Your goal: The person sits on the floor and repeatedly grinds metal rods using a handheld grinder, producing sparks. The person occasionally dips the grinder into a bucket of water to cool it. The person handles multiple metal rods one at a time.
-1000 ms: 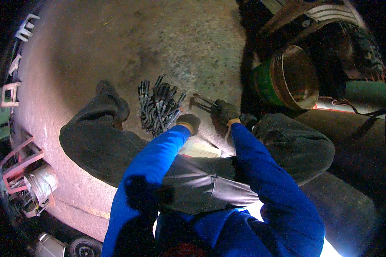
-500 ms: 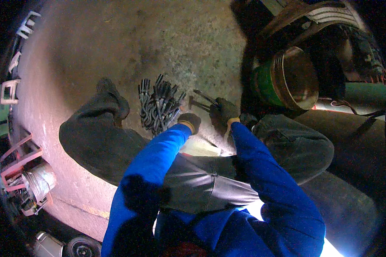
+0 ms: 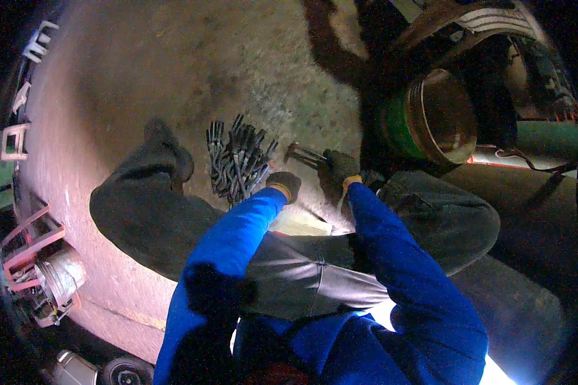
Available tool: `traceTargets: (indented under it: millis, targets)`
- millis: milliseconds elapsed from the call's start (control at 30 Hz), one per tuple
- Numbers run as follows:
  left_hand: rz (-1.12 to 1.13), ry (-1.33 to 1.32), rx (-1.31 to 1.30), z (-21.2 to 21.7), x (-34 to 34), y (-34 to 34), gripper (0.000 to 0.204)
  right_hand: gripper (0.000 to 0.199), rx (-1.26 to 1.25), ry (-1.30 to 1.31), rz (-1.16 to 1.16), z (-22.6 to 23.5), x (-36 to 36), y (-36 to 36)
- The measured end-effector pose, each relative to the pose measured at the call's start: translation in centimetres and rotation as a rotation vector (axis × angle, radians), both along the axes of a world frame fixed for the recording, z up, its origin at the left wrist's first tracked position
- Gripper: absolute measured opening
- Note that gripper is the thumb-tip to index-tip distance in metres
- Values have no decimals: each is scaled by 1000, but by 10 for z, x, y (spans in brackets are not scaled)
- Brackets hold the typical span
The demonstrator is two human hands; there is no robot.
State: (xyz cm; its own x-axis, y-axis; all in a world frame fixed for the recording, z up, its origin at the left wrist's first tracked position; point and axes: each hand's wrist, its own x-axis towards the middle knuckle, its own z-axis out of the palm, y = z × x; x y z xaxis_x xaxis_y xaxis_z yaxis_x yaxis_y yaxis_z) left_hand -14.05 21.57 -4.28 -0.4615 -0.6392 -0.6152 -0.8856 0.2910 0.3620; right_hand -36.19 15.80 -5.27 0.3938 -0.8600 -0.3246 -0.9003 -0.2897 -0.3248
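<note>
Floor (image 3: 173,83): under both hands; likely chosen as firm support.
Green drum (image 3: 398,125): beyond right hand, outward; seems clear of elbow room.
Dark rod pile (image 3: 237,157): just ahead-left of left hand; probably there for short reach.
Left hand (image 3: 286,184): gloved, low; can't tell its grip.
Right hand (image 3: 341,167): gloved, wrapped round handle.
Hammer-like tool (image 3: 309,151): juts forward-left from right hand, presumably for head clearance.

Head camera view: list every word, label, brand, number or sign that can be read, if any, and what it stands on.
No readable text anywhere.
Green bucket: any marking is too dark and blurred to read.
Pale flat piece: any print is too small to read.
Pile of dark rods: no writing can be made out.
</note>
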Motion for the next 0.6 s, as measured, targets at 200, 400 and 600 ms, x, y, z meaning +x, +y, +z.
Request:
traceTargets:
  millis: [200,400,600]
  targets:
    - [-25,-46,-27,-23,3,1,30,27,32,-31,-60,15,5,1]
    - [-14,-29,-3,-8,1,-1,31,26,16,74,1,9,2,5]
    - [-3,-27,-51,-13,2,-2,31,26,18,27,-61,13,12,7]
